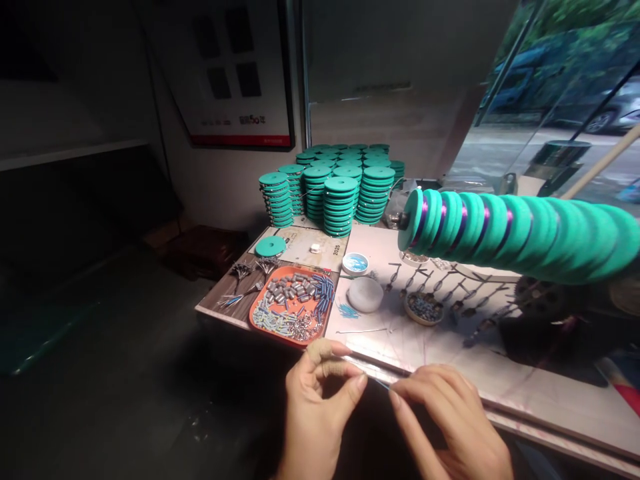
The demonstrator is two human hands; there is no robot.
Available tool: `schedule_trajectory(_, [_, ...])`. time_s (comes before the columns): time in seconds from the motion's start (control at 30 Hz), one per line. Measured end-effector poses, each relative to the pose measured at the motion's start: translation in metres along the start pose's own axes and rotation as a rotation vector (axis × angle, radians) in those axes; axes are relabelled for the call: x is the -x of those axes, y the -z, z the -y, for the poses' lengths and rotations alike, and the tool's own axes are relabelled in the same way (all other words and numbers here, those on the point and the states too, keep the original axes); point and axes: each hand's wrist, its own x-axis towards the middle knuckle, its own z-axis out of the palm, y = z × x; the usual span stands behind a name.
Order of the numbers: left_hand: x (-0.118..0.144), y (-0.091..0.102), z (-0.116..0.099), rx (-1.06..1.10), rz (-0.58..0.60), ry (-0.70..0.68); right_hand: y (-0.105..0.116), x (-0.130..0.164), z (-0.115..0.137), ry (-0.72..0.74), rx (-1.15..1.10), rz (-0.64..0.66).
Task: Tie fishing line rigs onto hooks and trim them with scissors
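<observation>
My left hand [320, 400] is just off the front edge of the table, thumb and fingertips pinched together. Tan covers wrap some of its fingers. A thin blue strand-like piece [381, 383] spans the gap between my hands. Its right end sits in the pinch of my right hand [445, 417]; whatever lies in the left fingertips is too small to make out. Beyond my hands, an orange tray [254, 325] carries grey cylinders, dark blue and pale tubes and small metal bits. Close by are a round white lid [365, 295] and loose light-blue thin pieces [347, 311].
A row of green foam spools [520, 233] on a shaft overhangs the table's right side, blurred there. Stacked green spools [340, 200] stand at the back. A small bowl of beads [424, 310], dark wire-like parts [455, 293] and a white dish [355, 263] lie between.
</observation>
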Motion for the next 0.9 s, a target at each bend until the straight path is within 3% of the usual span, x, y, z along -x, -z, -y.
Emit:
schedule_trajectory(0.13, [0.005, -0.003, 0.005, -0.063, -0.018, -0.138, -0.002, -0.002, 0.002, -0.014, -0.013, -0.004])
schedule_trajectory(0.33, [0.010, -0.011, 0.015, -0.228, -0.152, -0.364, -0.004, -0.009, 0.004, -0.161, -0.137, 0.010])
schedule_trajectory(0.53, [0.007, -0.010, 0.019, -0.322, -0.087, -0.571, -0.001, -0.013, -0.001, -0.283, -0.280, 0.134])
schedule_trajectory(0.73, [0.002, -0.006, 0.015, -0.537, 0.065, -0.783, -0.002, -0.013, -0.002, -0.320, -0.275, 0.140])
schedule_trajectory(0.9, [-0.001, 0.003, 0.019, -0.678, 0.140, -0.835, -0.004, -0.022, -0.009, -0.304, -0.169, 0.161])
